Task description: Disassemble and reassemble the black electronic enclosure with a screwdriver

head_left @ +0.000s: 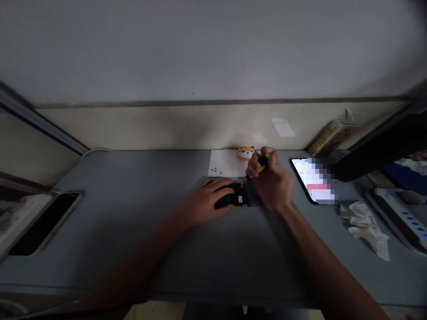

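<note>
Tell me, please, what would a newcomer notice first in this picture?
The eye goes first to the middle of the grey desk, where the left hand lies on a small black device and the right hand grips a yellow screwdriver pointed down at it. Next comes the lit phone, just right of the hands. Behind them a white paper carries tiny dark bits, with an orange toy at its back edge.

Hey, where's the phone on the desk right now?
In the head view, the phone lies screen-up on the desk, just right of the right hand gripping the screwdriver, with a crumpled tissue nearer and further right.
</note>
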Tool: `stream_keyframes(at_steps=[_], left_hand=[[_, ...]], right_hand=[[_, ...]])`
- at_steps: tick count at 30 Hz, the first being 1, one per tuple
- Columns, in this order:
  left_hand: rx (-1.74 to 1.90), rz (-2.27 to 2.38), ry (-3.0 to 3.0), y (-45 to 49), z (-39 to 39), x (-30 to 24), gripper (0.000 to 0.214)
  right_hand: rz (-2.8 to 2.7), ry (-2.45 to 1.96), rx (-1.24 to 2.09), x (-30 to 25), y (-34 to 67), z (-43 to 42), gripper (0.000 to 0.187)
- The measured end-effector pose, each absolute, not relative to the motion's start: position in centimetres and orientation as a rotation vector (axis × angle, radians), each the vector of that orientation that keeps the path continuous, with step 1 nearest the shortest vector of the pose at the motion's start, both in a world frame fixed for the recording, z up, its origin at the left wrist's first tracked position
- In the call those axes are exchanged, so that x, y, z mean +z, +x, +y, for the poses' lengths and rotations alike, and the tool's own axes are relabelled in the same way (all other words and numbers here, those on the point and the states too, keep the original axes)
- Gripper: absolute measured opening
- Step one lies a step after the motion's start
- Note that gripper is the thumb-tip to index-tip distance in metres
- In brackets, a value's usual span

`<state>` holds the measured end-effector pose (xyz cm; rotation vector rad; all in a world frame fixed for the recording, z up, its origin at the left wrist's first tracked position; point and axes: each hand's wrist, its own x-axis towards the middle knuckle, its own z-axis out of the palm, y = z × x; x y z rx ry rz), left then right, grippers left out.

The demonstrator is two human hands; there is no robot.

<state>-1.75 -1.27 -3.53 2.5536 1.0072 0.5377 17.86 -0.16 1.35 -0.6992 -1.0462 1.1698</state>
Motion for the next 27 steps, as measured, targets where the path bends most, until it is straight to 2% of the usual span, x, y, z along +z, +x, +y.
stream_keyframes(at_steps=[8, 14, 22, 27], left_hand=[[0.513, 0.994, 2.543, -1.9, -1.2, -3.7, 0.024], [0.564, 0.992, 2.524, -1.9, -1.1, -4.0, 0.024], [0.556, 1.009, 2.53, -1.8, -1.1, -4.0, 0.026], [0.579, 1.01, 2.537, -1.9, -1.1, -4.1, 0.024]], right_hand=[[-1.093, -0.706, 1.207, 1.5, 18.4, 0.0, 0.036], [-1.062, -0.73, 1.208, 1.9, 17.7, -0.4, 0.044], [-1.093, -0.693, 1.202, 0.9, 18.5, 0.1, 0.037], [-1.091, -0.694, 1.227, 1.2, 18.3, 0.2, 0.042]])
